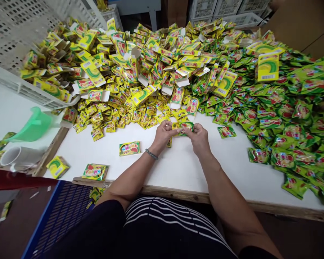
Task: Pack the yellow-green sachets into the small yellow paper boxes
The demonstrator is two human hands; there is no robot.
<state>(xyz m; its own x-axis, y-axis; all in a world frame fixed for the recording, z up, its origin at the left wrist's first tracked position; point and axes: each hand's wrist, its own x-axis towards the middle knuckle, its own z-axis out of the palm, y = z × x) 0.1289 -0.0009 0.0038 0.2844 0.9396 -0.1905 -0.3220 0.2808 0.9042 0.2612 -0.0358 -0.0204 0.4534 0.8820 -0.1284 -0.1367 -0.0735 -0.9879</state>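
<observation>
Over the white table [178,172], my left hand [162,138] pinches a small yellow sachet [175,126]. My right hand [201,138] has its thumb and fingers closed on a green sachet [187,125] with a red fruit print. The two sachets meet between my hands, partly covered by my fingers. Just below my left fingers lies another yellow sachet [169,143]. To the left of that hand rests a closed yellow-green box [130,148]. A single green sachet [226,131] lies to the right of my right hand.
Open yellow boxes [93,72] are heaped along the back, above loose yellow sachets [118,120]. Green sachets [283,122] pile up at the right. At the left stand a white crate [29,88], a green scoop [34,126] and a white mug [20,157]. Two more boxes [95,172] sit near the front edge.
</observation>
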